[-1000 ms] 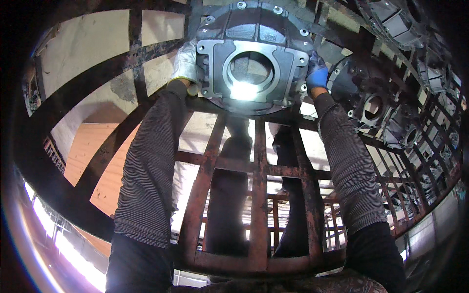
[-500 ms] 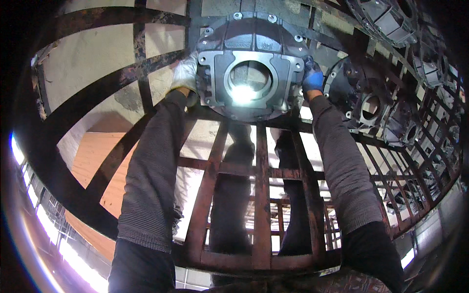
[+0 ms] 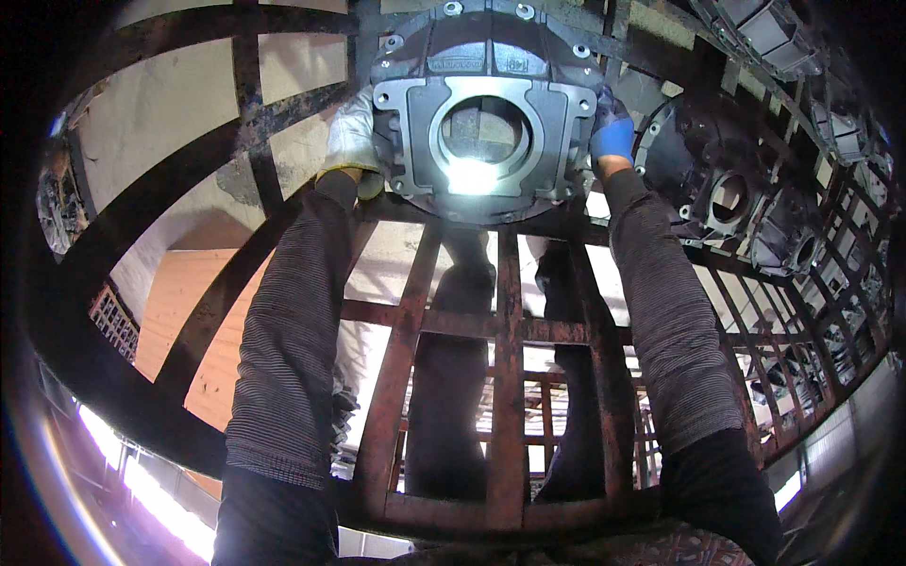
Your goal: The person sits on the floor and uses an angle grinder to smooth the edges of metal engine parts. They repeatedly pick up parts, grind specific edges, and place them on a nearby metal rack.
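Observation:
Between my hands is a heavy grey metal housing, with a machined square face, a big round bore and bolt holes along its curved rim. At its left side my left hand, in a pale work glove, is closed on the edge; its fingertips go out of sight behind the casting. My right hand, in a blue and dark glove, grips the opposite side, with the fingers partly hidden. A bright light reflects off the lower part of the bore.
Rusty metal bars of a cage stand between me and the floor. More dark housings lie to the right, and another housing is at the far right. A wooden board lies beyond the bars at left.
The housing sits slightly higher in the picture, with both hands still on its sides. My view has shifted a little, bringing more of the left side into sight.

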Demonstrator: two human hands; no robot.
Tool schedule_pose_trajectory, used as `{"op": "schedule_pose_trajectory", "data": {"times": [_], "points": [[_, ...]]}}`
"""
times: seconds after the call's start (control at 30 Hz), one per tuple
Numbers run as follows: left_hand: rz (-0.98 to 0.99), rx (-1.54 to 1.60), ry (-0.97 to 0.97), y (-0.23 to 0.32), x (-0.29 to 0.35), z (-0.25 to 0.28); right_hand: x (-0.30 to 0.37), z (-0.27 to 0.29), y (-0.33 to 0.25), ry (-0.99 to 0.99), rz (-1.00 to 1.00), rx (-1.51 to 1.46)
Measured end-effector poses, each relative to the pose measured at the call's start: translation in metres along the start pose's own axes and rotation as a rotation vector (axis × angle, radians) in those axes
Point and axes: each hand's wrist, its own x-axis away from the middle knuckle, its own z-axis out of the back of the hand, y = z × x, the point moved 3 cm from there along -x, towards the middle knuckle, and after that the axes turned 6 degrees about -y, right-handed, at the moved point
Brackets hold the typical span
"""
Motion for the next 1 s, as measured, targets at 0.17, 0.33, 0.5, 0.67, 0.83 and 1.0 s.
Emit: {"op": "schedule_pose_trajectory", "data": {"times": [0.17,0.33,0.5,0.67,0.83,1.0], "points": [[0.235,0.517,-0.105,0.035,0.011,0.033,0.010,-0.001,-0.019,-0.015,0.126,0.332],[0.442,0.676,-0.134,0.065,0.023,0.068,0.014,-0.006,-0.026,-0.031,-0.029,-0.080],[0.315,0.573,-0.048,0.060,0.027,0.063,0.004,-0.005,-0.015,0.091,-0.078,0.269],[0.275,0.538,-0.005,0.058,0.026,0.056,0.005,-0.006,-0.007,0.075,0.162,0.257],[0.222,0.474,0.064,0.081,0.071,0.109,0.023,0.031,-0.052,-0.111,0.365,1.379],[0.213,0.382,0.007,0.137,0.170,0.210,0.141,0.068,-0.153,-0.078,0.296,1.173]]}}
